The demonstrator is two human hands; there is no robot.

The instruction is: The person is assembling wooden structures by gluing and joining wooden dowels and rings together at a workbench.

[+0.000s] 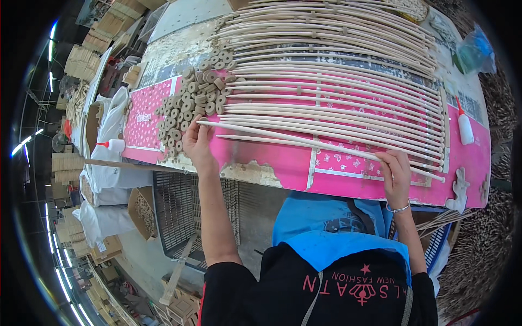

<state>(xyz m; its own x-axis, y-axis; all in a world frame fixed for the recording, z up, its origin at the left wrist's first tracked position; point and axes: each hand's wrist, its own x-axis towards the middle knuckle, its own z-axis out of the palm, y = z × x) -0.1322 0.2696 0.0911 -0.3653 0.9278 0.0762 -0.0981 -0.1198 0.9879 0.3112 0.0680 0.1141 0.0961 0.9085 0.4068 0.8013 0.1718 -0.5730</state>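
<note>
A long, thin pale wooden rod (pixel 288 138) lies across the front of the table between my two hands. My left hand (pixel 199 142) pinches its left end, beside the pile of small round wooden rings (pixel 204 96). Near its right end, my right hand (pixel 396 173) grips the same rod with fingers and thumb. Beyond it, several similar rods (pixel 337 93) lie side by side on a pink patterned sheet (pixel 144 117). A second group of rods (pixel 326 27) is spread farther back, with small rings on some of them.
White bottles with red tips stand at the right (pixel 465 128) and left (pixel 114 145). A white glove (pixel 460 190) lies at the right front corner. A clear bluish plastic bag (pixel 476 53) sits at the far right. Under the table is a dark plastic crate (pixel 173 212).
</note>
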